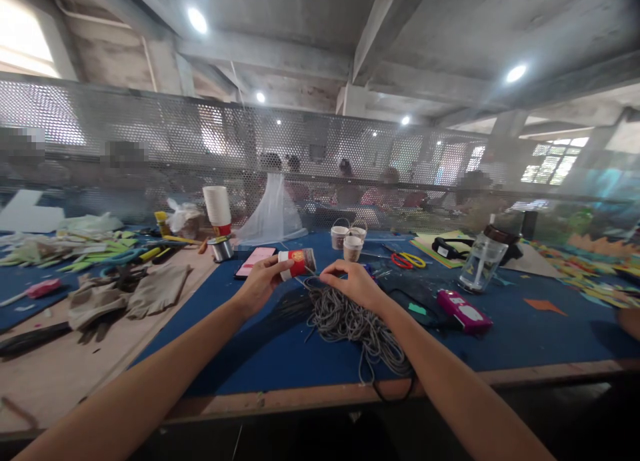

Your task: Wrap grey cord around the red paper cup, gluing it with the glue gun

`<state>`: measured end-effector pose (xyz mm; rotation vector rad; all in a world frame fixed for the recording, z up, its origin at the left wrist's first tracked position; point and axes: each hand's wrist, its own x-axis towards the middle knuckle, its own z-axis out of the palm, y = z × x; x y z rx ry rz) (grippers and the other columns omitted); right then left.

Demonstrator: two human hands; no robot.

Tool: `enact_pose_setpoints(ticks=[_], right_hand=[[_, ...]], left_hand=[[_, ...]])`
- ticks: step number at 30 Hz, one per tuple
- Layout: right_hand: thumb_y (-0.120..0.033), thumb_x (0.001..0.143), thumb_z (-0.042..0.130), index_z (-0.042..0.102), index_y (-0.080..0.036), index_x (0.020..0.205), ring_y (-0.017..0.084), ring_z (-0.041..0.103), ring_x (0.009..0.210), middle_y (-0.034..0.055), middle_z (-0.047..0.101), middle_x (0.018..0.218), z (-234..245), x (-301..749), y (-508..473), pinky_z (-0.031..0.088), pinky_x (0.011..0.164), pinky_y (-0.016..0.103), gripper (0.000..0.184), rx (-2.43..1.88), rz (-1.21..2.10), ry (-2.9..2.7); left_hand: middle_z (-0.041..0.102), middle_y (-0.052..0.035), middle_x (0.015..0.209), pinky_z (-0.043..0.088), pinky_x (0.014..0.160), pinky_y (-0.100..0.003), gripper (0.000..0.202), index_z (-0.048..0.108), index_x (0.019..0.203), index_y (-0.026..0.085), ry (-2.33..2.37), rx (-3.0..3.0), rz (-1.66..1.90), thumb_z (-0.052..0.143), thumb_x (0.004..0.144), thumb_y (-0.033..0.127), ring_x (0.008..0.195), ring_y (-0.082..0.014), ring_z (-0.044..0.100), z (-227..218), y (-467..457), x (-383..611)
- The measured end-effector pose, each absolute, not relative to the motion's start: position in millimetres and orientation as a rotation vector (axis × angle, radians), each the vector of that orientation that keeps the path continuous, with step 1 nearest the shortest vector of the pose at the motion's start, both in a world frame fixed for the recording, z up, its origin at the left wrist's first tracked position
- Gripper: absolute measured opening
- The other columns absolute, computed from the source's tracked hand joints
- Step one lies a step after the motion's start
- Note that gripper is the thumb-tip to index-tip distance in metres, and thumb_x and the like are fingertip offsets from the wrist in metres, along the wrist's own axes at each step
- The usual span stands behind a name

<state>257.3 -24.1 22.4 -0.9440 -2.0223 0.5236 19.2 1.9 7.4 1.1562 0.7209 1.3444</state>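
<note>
My left hand is closed around a small red and white paper cup, tipped on its side with one end toward the right. Grey cord covers that right end. My right hand is just to the right of the cup, thumb and forefinger pinched on the cord where it leaves the cup. Below my right hand lies a loose, tangled heap of grey cord on the blue mat. Behind it stand several small cord-wrapped cups with handles.
To the left are a phone, a wire spool, stacked paper cups and work gloves. Scissors, a purple box and a water bottle are on the right. A perforated metal screen stands behind; people sit beyond it.
</note>
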Motion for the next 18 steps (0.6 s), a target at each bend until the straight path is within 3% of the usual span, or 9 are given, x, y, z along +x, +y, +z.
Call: enact_pose_setpoints(ticks=[5, 9, 13, 18], right_hand=[[-0.035, 0.096, 0.058, 0.072, -0.020, 0.095, 0.018, 0.066, 0.088, 0.0049, 0.072, 0.094, 22, 276, -11, 0.046, 0.081, 0.028, 0.021, -1.283, 0.119, -1.945], [-0.034, 0.093, 0.061, 0.069, -0.019, 0.101, 0.024, 0.066, 0.099, 0.0102, 0.070, 0.108, 18, 300, 1, 0.046, 0.082, 0.031, 0.019, -1.737, -0.123, -1.897], [-0.042, 0.093, 0.060, 0.067, -0.016, 0.108, 0.029, 0.066, 0.109, 0.0166, 0.067, 0.118, 12, 317, 9, 0.047, 0.087, 0.035, 0.031, -2.075, -0.089, -1.916], [-0.047, 0.092, 0.058, 0.068, -0.016, 0.111, 0.031, 0.066, 0.112, 0.0174, 0.069, 0.119, 6, 326, 19, 0.048, 0.087, 0.037, 0.038, -2.207, 0.081, -1.901]], left_hand=[[0.076, -0.0053, 0.081, 0.053, 0.067, -0.025, 0.022, 0.076, 0.082, 0.013, 0.721, 1.060, 1.403, 0.084, 0.068, 0.027, 0.069, -0.0149, 0.065, 10, 1, 21], [0.076, -0.0052, 0.081, 0.054, 0.068, -0.025, 0.024, 0.075, 0.085, 0.013, 0.718, 1.046, 1.401, 0.085, 0.066, 0.025, 0.068, -0.0151, 0.066, 11, 0, 22], [0.077, -0.0037, 0.081, 0.055, 0.068, -0.027, 0.028, 0.074, 0.086, 0.015, 0.702, 1.032, 1.422, 0.087, 0.063, 0.024, 0.069, -0.0166, 0.068, 12, -1, 22], [0.077, -0.0041, 0.081, 0.056, 0.068, -0.029, 0.028, 0.074, 0.087, 0.015, 0.710, 1.036, 1.419, 0.087, 0.064, 0.025, 0.068, -0.0178, 0.068, 13, -3, 22]])
